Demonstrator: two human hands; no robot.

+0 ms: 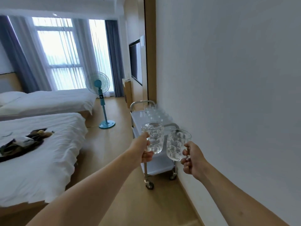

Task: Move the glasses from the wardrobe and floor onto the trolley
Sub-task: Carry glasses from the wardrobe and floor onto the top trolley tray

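Note:
I hold two clear patterned glass mugs out in front of me. My left hand (145,150) grips the handle of the left mug (154,137). My right hand (193,159) grips the handle of the right mug (176,145). Both mugs are upright, side by side, in the air above the near end of the white trolley (136,115). The trolley stands against the right wall and carries several clear glasses (154,112) in a row on its top shelf. Its near end is partly hidden behind the mugs.
A white wall (228,95) runs close along the right. Two white beds (40,144) fill the left side, the nearer one with a dark tray of items (22,142). A teal standing fan (101,98) stands on the wooden floor beyond the trolley.

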